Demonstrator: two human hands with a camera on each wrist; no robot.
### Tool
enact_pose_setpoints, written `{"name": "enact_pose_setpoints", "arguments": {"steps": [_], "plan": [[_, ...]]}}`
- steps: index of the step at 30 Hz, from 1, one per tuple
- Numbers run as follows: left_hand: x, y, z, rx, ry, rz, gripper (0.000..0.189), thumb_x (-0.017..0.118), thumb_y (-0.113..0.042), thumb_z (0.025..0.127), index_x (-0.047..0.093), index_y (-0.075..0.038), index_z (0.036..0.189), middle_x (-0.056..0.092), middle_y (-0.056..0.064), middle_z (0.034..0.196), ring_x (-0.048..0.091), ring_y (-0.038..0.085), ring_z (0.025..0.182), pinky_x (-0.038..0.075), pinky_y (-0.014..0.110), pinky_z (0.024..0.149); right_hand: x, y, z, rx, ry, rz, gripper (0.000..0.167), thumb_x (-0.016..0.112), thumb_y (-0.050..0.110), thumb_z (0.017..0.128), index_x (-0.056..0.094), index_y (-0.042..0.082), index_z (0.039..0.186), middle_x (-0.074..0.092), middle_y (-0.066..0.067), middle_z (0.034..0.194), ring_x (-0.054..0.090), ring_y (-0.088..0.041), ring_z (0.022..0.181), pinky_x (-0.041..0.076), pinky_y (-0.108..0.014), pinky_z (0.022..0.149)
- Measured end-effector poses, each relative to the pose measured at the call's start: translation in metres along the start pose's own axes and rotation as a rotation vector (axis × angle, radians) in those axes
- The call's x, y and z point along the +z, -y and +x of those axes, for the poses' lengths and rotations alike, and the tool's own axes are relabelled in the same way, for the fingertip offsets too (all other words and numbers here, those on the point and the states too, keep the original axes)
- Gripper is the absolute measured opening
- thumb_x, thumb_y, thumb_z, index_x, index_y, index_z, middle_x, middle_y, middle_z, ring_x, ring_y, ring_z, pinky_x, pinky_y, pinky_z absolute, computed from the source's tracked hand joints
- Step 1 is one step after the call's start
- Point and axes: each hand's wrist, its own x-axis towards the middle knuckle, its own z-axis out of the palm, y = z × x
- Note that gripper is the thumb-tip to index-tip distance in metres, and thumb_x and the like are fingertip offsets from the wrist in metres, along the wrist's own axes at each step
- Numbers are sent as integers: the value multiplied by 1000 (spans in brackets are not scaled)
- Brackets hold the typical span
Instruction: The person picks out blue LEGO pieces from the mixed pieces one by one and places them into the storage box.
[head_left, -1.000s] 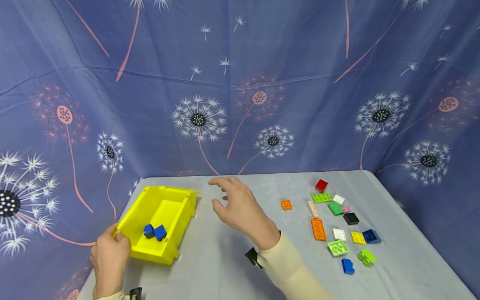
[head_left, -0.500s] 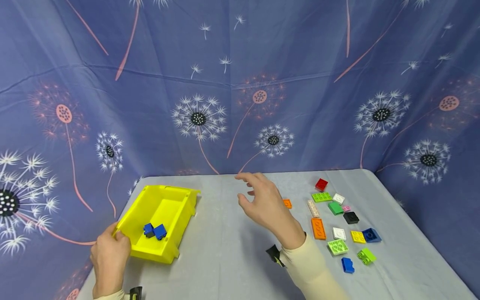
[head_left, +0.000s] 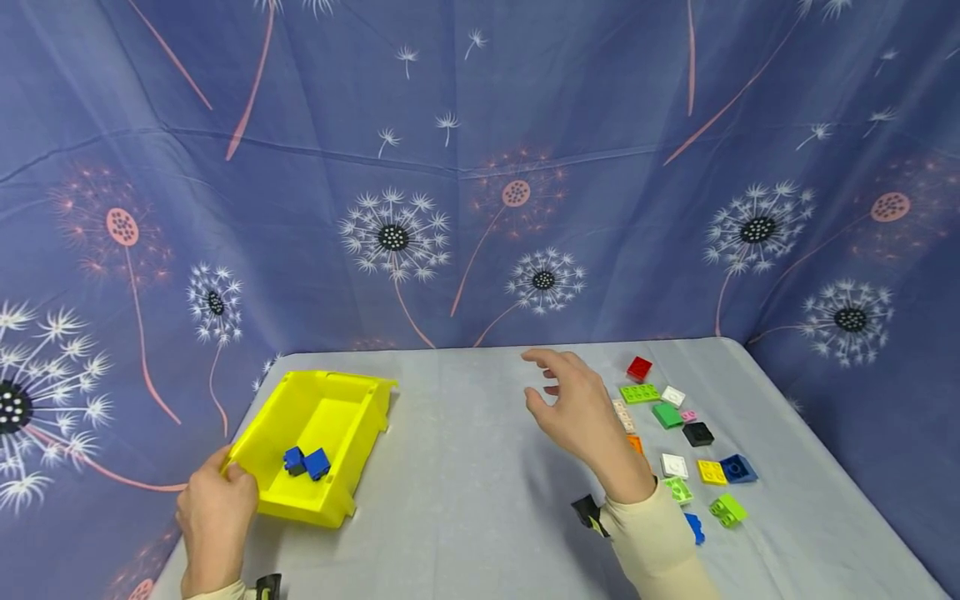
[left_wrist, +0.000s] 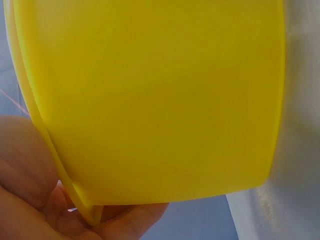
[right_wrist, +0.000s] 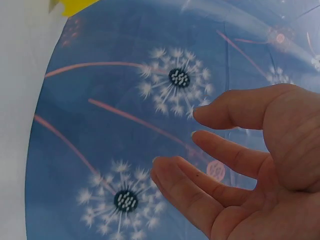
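- At left, left hand [head_left: 217, 508] grips the bin [head_left: 341, 425], two blue blocks [head_left: 317, 464] inside.
- Right hand [head_left: 581, 412] empty, fingers parted, near loose bricks [head_left: 674, 466].
- We judge a slackened grip could tip the bin.

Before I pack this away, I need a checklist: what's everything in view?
Table: 1, pale grey, across the lower view
Bin: 1, yellow, on the left
Bin bricks: 2, blue, inside bin
Loose bricks: 14 visible; 3 lime, 2 white, 1 each red, green, pink, black, beige, orange, yellow, blue, dark blue; right side of table
Backdrop: 1, blue with pink-and-white dandelions, behind table
Wrist pieces: 2, black, beside sleeve cuffs
Sleeves: 2, cream, at the wrists
Left hand: 1, gripping bin's near-left edge
Right hand: 1, above table, partly hiding loose bricks
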Motion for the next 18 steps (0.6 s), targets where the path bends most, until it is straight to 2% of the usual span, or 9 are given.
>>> {"name": "enact_pose_setpoints", "arguments": {"steps": [5,14,18], "plan": [[1,-1,0,3,4,-1,51,37,-16,103,51,2,149,51,39,141,46,63,122,33,68,102,-6,-17,-4,42,10,-42,47,73,14,90,66,18,136,66,-9,126,73,-26,99,62,-44,82],[0,-1,0,12,5,-7,51,37,-16,103,50,1,149,50,39,142,45,64,122,32,68,103,-20,-56,-17,98,35,-113,47,69,13,92,64,13,138,64,-17,127,69,-33,102,61,-49,83],[0,0,0,7,7,-8,51,38,-16,103,50,1,149,50,39,142,45,64,122,33,68,103,-28,-71,-22,101,26,-157,46,70,12,91,64,11,137,64,-21,128,71,-36,98,61,-52,80]]}}
